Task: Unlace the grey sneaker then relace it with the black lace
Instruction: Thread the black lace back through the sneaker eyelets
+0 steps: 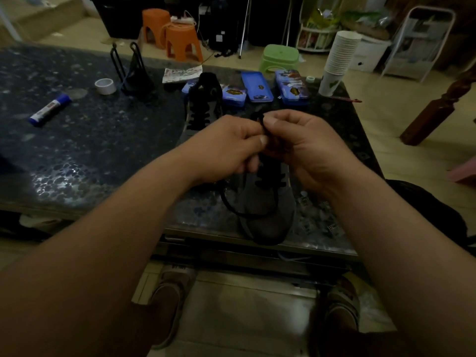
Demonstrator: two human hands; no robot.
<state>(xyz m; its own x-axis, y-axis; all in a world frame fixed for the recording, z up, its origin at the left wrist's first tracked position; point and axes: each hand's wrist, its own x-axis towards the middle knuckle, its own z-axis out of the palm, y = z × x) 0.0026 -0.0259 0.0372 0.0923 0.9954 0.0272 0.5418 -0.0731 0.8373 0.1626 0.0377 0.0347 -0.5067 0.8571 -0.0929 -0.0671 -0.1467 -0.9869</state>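
I see left hand (226, 150) and right hand (306, 153) above the grey fabric sneaker (268, 210) on the dark speckled tabletop (103, 140), both grips pinching the black cord lace (260, 121).

Reference: grey sneaker (268, 212), toe at the near edge of the table (77, 155). Left of it: broad open tabletop as far as the glue stick (50, 109), tape roll (105, 86) and black stand (134, 73). Right of it: a narrow strip to the table edge. Behind it: second sneaker (203, 109), three blue tins (257, 90), cup stack (337, 57). Above it: left hand (226, 150) and right hand (304, 148), both pinching the black lace (261, 119), close the approach
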